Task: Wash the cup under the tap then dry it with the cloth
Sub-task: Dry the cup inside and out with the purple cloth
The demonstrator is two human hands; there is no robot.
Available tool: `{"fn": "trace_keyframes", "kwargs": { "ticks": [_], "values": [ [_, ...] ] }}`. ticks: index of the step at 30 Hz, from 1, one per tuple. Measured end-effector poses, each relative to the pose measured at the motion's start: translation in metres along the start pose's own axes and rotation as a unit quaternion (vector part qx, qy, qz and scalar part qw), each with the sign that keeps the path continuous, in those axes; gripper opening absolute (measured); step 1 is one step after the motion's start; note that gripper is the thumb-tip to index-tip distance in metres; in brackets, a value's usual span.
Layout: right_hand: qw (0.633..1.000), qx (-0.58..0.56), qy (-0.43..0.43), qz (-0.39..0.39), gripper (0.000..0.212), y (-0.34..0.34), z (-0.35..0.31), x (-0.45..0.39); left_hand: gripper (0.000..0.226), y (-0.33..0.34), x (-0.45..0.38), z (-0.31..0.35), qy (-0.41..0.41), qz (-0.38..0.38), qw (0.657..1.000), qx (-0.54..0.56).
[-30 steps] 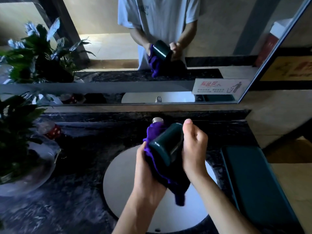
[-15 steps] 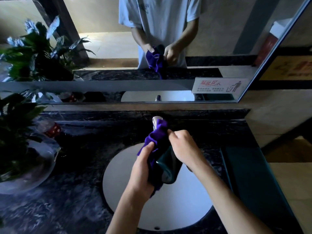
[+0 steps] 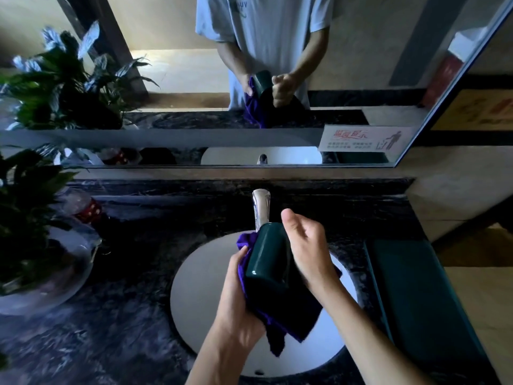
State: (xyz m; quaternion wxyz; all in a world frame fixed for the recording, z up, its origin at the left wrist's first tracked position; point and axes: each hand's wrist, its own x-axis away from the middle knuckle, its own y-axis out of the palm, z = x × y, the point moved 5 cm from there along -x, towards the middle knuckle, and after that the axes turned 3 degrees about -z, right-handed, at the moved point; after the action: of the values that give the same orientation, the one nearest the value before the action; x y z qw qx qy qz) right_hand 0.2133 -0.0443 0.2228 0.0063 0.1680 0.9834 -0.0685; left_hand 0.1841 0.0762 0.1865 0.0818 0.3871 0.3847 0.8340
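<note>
Over the white sink basin (image 3: 202, 287) I hold a dark green cup (image 3: 268, 255), tilted with its base toward me. A purple cloth (image 3: 291, 318) wraps under the cup and hangs down below it. My left hand (image 3: 238, 298) grips the cloth against the cup's left side. My right hand (image 3: 308, 248) is on the cup's right side, thumb raised. The chrome tap (image 3: 261, 208) stands just behind the cup; no water is visible running.
A dark marble counter (image 3: 111, 323) surrounds the basin. A potted plant (image 3: 25, 207) in a glass bowl (image 3: 47, 290) and a plastic bottle (image 3: 83, 204) stand at the left. A dark green tray (image 3: 416, 295) lies right of the sink. A mirror (image 3: 180, 65) runs along the wall behind.
The cup has turned from lying low in the cloth to tilted upward with its base toward me. My right hand shifted to the cup's right side; the cloth hangs lower.
</note>
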Motion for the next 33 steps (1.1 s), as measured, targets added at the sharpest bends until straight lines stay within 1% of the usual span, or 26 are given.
{"fn": "trace_keyframes", "kwargs": {
  "ticks": [1, 3, 5, 6, 7, 8, 9, 10, 12, 14, 15, 16, 17, 18, 20, 21, 22, 24, 26, 27, 28, 29, 30, 31, 32, 33],
  "values": [
    [0.997, 0.065, -0.033, -0.008, 0.051, -0.001, 0.000, -0.001, 0.047, -0.002, 0.000, 0.003, 0.004, 0.001, 1.000, -0.003],
    [0.972, 0.220, -0.087, -0.004, 0.050, -0.005, -0.008, -0.002, 0.042, -0.001, -0.001, 0.009, 0.014, 0.006, 0.999, -0.028],
    [0.941, 0.326, -0.090, -0.014, 0.032, -0.001, -0.016, -0.002, 0.030, 0.000, -0.004, 0.012, 0.059, 0.016, 0.995, -0.082],
    [0.935, 0.345, -0.075, -0.016, 0.022, 0.004, -0.021, -0.002, 0.024, -0.001, -0.004, 0.014, 0.103, 0.032, 0.987, -0.119],
    [0.938, 0.341, -0.057, -0.007, 0.018, 0.008, -0.025, 0.001, 0.020, -0.002, -0.005, 0.015, 0.147, 0.045, 0.974, -0.164],
    [0.943, 0.329, -0.045, 0.008, 0.021, 0.012, -0.026, 0.003, 0.023, -0.003, -0.004, 0.014, 0.171, 0.044, 0.963, -0.206],
    [0.948, 0.316, -0.034, 0.023, 0.030, 0.014, -0.026, 0.004, 0.032, -0.002, -0.004, 0.011, 0.167, 0.040, 0.956, -0.237],
    [0.953, 0.301, -0.023, 0.036, 0.040, 0.013, -0.027, 0.003, 0.039, -0.002, -0.002, 0.008, 0.153, 0.048, 0.957, -0.243],
    [0.973, 0.228, -0.001, 0.024, 0.054, 0.009, -0.022, 0.000, 0.039, -0.002, 0.001, 0.005, 0.102, 0.069, 0.978, -0.168],
    [0.999, 0.051, 0.016, 0.010, 0.054, 0.007, -0.009, -0.001, 0.044, -0.001, 0.001, 0.000, 0.038, 0.045, 0.994, -0.092],
    [1.000, -0.018, 0.021, 0.010, 0.053, 0.006, -0.005, -0.001, 0.049, -0.001, 0.000, 0.000, 0.022, 0.033, 0.997, -0.069],
    [0.999, -0.040, 0.008, 0.006, 0.053, 0.006, -0.004, 0.001, 0.052, -0.001, 0.000, 0.001, 0.019, 0.026, 0.998, -0.055],
    [1.000, -0.016, -0.019, 0.001, 0.052, 0.007, -0.005, 0.001, 0.053, -0.004, -0.002, 0.001, 0.022, 0.017, 0.999, -0.040],
    [0.998, 0.037, -0.050, -0.004, 0.051, 0.007, -0.005, 0.001, 0.052, -0.003, -0.002, 0.002, 0.025, 0.015, 0.999, -0.040],
    [0.981, 0.169, -0.092, -0.002, 0.043, 0.005, -0.007, -0.002, 0.047, -0.006, -0.003, 0.006, 0.052, 0.030, 0.995, -0.075],
    [0.974, 0.204, -0.097, 0.006, 0.037, 0.005, -0.007, -0.003, 0.043, -0.008, -0.005, 0.009, 0.082, 0.043, 0.991, -0.101],
    [0.974, 0.208, -0.085, 0.012, 0.033, 0.007, -0.006, -0.002, 0.039, -0.008, -0.003, 0.011, 0.122, 0.068, 0.981, -0.137],
    [0.987, 0.157, -0.033, 0.019, 0.042, 0.012, -0.005, 0.002, 0.035, -0.003, -0.002, 0.015, 0.190, 0.068, 0.949, -0.241],
    [0.996, 0.085, 0.010, 0.027, 0.051, 0.014, -0.005, 0.006, 0.035, 0.003, 0.001, 0.014, 0.204, 0.059, 0.926, -0.312],
    [0.998, 0.050, 0.023, 0.023, 0.052, 0.013, -0.004, 0.006, 0.037, 0.003, 0.002, 0.014, 0.195, 0.062, 0.929, -0.308],
    [0.999, 0.009, 0.033, 0.015, 0.050, 0.011, 0.000, 0.003, 0.039, 0.005, 0.003, 0.015, 0.177, 0.051, 0.942, -0.279],
    [0.998, -0.035, 0.044, 0.009, 0.044, 0.009, 0.006, 0.001, 0.040, 0.006, 0.005, 0.015, 0.152, 0.027, 0.961, -0.229],
    [0.996, -0.075, 0.046, 0.004, 0.040, 0.007, 0.010, 0.001, 0.040, 0.007, 0.005, 0.015, 0.130, 0.007, 0.972, -0.195],
    [0.994, -0.102, 0.034, -0.002, 0.038, 0.006, 0.013, 0.001, 0.042, 0.008, 0.005, 0.015, 0.115, -0.012, 0.976, -0.183],
    [0.995, -0.096, 0.010, -0.004, 0.037, 0.005, 0.015, 0.001, 0.045, 0.008, 0.006, 0.014, 0.114, -0.029, 0.975, -0.188],
    [0.998, -0.065, -0.014, -0.003, 0.037, 0.004, 0.015, 0.002, 0.047, 0.007, 0.005, 0.014, 0.122, -0.039, 0.972, -0.196]
  ]
}}
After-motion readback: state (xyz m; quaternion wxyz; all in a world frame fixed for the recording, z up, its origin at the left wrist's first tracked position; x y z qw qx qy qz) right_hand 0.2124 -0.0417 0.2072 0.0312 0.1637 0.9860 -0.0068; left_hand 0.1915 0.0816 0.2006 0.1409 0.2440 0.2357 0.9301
